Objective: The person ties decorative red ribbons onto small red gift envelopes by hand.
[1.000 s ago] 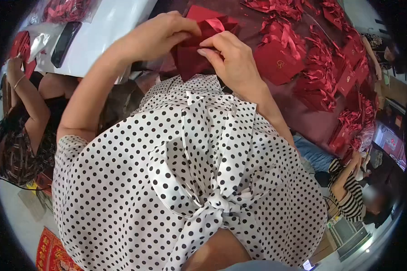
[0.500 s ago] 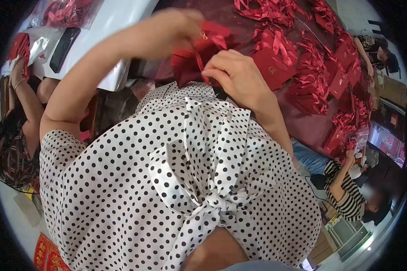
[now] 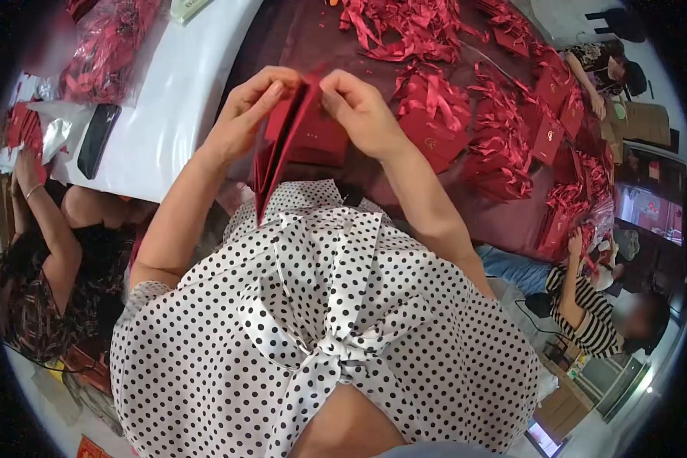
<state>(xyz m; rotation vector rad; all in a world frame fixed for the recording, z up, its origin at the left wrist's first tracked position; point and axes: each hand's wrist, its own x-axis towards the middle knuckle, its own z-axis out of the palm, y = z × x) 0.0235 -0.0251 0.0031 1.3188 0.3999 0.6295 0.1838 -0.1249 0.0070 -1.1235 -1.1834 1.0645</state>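
My left hand grips a folded red paper gift bag near its top edge. The bag is upright and slightly tilted, seen nearly edge-on, with a dark gap between its panels. On the other side of that top edge, my right hand has its fingers curled and pinched; a ribbon there is too blurred to make out. Behind the bag lies a flat red bag with small gold print. Right of my right hand rest red bags with ribbons and a gold emblem.
Ribboned red bags and a heap of red ribbons cover much of the dark red table. To the left, a white surface bears a phone and a plastic bag of red items. Other people sit at both sides.
My left hand has come down from a blurred raised position to the bag's top edge. The bag has turned from face-up to edge-on. My right hand has moved left and up; the view has shifted.
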